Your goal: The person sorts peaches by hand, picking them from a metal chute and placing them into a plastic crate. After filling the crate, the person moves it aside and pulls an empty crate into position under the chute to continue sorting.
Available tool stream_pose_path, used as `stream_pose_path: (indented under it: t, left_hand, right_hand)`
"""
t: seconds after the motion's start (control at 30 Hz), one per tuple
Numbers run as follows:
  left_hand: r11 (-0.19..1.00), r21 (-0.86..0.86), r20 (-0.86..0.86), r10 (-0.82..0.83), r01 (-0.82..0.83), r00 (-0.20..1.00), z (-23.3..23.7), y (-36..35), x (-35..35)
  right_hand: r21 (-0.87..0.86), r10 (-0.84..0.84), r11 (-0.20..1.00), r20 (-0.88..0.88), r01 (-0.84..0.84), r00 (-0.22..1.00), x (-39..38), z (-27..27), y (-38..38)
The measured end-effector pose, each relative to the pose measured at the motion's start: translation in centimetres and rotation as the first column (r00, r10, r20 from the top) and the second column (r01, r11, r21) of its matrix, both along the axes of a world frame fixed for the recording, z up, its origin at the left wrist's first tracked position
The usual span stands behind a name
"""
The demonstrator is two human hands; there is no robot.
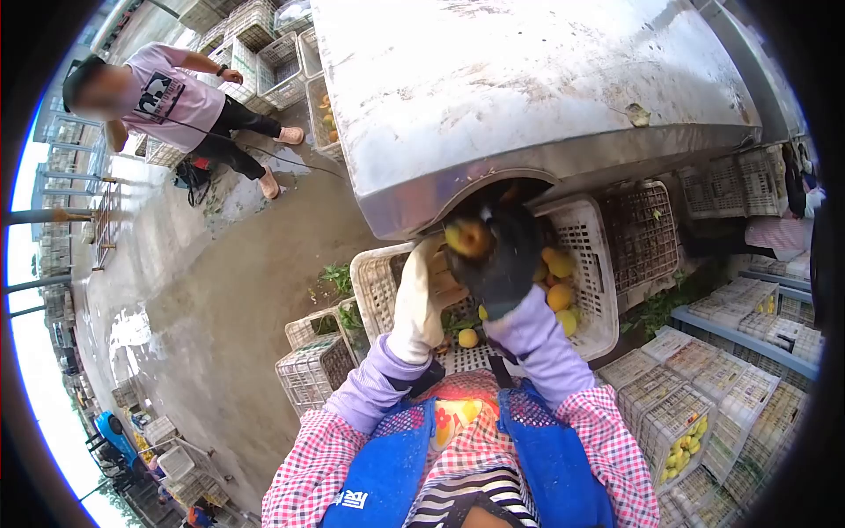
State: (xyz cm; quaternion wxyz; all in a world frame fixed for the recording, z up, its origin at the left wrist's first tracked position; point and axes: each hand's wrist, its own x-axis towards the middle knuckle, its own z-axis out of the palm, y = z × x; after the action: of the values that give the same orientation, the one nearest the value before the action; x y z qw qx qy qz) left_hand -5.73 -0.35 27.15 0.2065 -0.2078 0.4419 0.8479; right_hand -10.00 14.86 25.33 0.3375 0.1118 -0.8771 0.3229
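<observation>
My left hand (417,308), in a white glove, reaches over the left part of a pale plastic crate (602,264). Its fingers look stretched out toward the chute mouth, the tips partly hidden. My right hand (506,264), in a black glove, is blurred by motion below the opening. Against its left side is a round yellow-red peach (469,238), also blurred; the hand seems closed on it. Several yellow and orange peaches lie along the crate's right side, among them one peach (559,297). Another single peach (468,338) rests near the front.
A metal machine housing (528,88) with a curved opening stands directly ahead. A brown crate (641,233) sits to the right, and stacked crates (669,405) are at the lower right. At the upper left stands a person (172,97) on wet concrete, near a thin cable.
</observation>
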Motion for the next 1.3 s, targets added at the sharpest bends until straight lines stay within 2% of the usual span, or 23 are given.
stream_pose_path:
  t: [0.1, 0.3, 0.4, 0.43, 0.47, 0.5, 0.53, 0.6, 0.67, 0.7, 0.77, 0.8, 0.83, 0.87, 0.93, 1.0, 1.07, 1.13, 1.17, 1.2, 1.23, 1.27, 1.3]
  left_hand:
    - [0.981, -0.175, 0.14, 0.109, -0.084, 0.984, -3.4, -0.9, 1.5]
    - [0.944, -0.325, 0.237, 0.024, 0.056, 0.971, -8.8, -1.7, 4.1]
    - [0.892, -0.42, 0.251, -0.065, 0.169, 0.966, -13.0, -1.8, 7.1]
    - [0.857, -0.453, 0.213, -0.166, 0.247, 0.963, -16.5, -1.8, 7.9]
    - [0.808, -0.489, 0.187, -0.271, 0.328, 0.944, -18.6, -1.6, 8.6]
    - [0.706, -0.561, 0.228, -0.371, 0.433, 0.9, -15.8, 0.8, 7.3]
    - [0.531, -0.736, 0.096, -0.533, 0.421, 0.84, -17.0, 2.5, 6.5]
    - [0.275, -0.92, -0.039, -0.774, 0.279, 0.632, -18.8, 6.9, 3.6]
    - [0.198, -0.962, -0.087, -0.875, 0.188, 0.477, -20.0, 12.5, -1.0]
    - [0.193, -0.967, -0.108, -0.902, 0.168, 0.418, -21.0, 15.2, -3.2]
    - [0.036, -0.999, -0.023, -0.94, 0.032, 0.339, -27.6, 20.2, -5.8]
    - [-0.045, -0.998, 0.032, -0.952, -0.036, 0.303, -28.9, 21.5, -6.8]
    - [-0.09, -0.995, 0.097, -0.951, 0.037, 0.292, -30.2, 22.0, -7.1]
    - [-0.138, -0.984, 0.165, -0.947, 0.115, 0.275, -29.2, 21.9, -7.1]
    - [-0.235, -0.932, 0.303, -0.923, 0.276, 0.239, -26.6, 20.1, -5.6]
    - [-0.315, -0.861, 0.43, -0.87, 0.4, 0.241, -23.5, 16.3, -4.6]
    - [0.128, -0.818, 0.278, -0.765, 0.561, 0.58, -30.1, 9.7, -0.5]
    - [0.445, -0.771, 0.002, -0.713, 0.455, 0.701, -28.6, 4.3, 1.4]
    - [0.53, -0.757, -0.215, -0.755, 0.383, 0.62, -23.2, 2.4, 1.4]
    - [0.615, -0.717, -0.42, -0.757, 0.328, 0.501, -17.6, 1.2, 1.7]
    - [0.731, -0.423, -0.325, -0.674, 0.535, 0.664, -13.0, 1.9, 2.4]
    - [0.823, -0.085, -0.136, -0.568, 0.561, 0.812, -8.3, 2.6, 3.1]
    - [0.856, 0.375, 0.149, -0.434, 0.355, 0.889, -5.3, 3.7, 3.7]
  right_hand:
    - [0.077, -0.03, 0.997, 0.225, 0.013, 0.974, -4.2, 0.3, -1.2]
    - [-0.062, -0.12, 0.99, 0.063, 0.124, 0.991, -4.2, 1.7, -0.8]
    - [0.009, 0.006, 1.0, -0.023, -0.006, 1.0, 0.4, -3.2, 6.6]
    - [0.151, -0.102, 0.986, 0.249, 0.065, 0.963, 1.7, -7.6, 10.0]
    - [0.301, -0.242, 0.949, 0.491, 0.097, 0.837, 3.4, -11.8, 13.3]
    - [0.354, -0.286, 0.935, 0.727, 0.018, 0.624, 3.9, -13.7, 16.5]
    - [0.375, -0.329, 0.924, 0.879, -0.075, 0.345, 3.9, -14.9, 18.5]
    - [0.475, -0.359, 0.857, 0.827, -0.198, 0.432, 5.2, -15.7, 19.2]
    - [0.328, -0.286, 0.942, 0.899, -0.077, 0.331, 4.8, -18.7, 20.1]
    - [0.128, -0.155, 0.982, 0.967, 0.138, 0.2, 4.4, -22.8, 20.9]
    - [0.198, -0.213, 0.975, 0.961, 0.098, 0.177, 3.3, -26.5, 21.9]
    - [0.455, -0.399, 0.879, 0.867, -0.147, 0.298, 3.4, -27.5, 21.7]
    - [0.671, -0.516, 0.658, 0.732, -0.341, 0.446, 3.7, -28.3, 21.5]
    - [0.491, -0.447, 0.804, 0.871, -0.335, 0.204, 3.0, -28.7, 21.9]
    - [0.186, -0.172, 0.974, 0.978, -0.128, 0.118, 4.3, -21.2, 20.3]
    - [-0.121, 0.118, 0.993, 0.983, 0.012, 0.141, 5.8, -18.8, 19.2]
    - [-0.396, 0.38, 0.918, 0.899, 0.035, 0.217, 8.1, -20.1, 17.8]
    - [-0.648, 0.594, 0.76, 0.726, 0.055, 0.347, 9.5, -15.9, 15.7]
    - [-0.756, 0.675, 0.652, 0.614, 0.058, 0.408, 10.0, -13.6, 14.6]
    - [-0.833, 0.781, 0.531, 0.552, 0.154, 0.291, 10.1, -12.1, 13.9]
    - [-0.869, 0.808, 0.476, 0.492, 0.133, 0.325, 10.4, -10.0, 12.6]
    - [-0.901, 0.829, 0.424, 0.429, 0.096, 0.358, 10.0, -7.8, 11.1]
    - [-0.927, 0.846, 0.371, 0.362, 0.056, 0.39, 9.8, -6.3, 9.9]
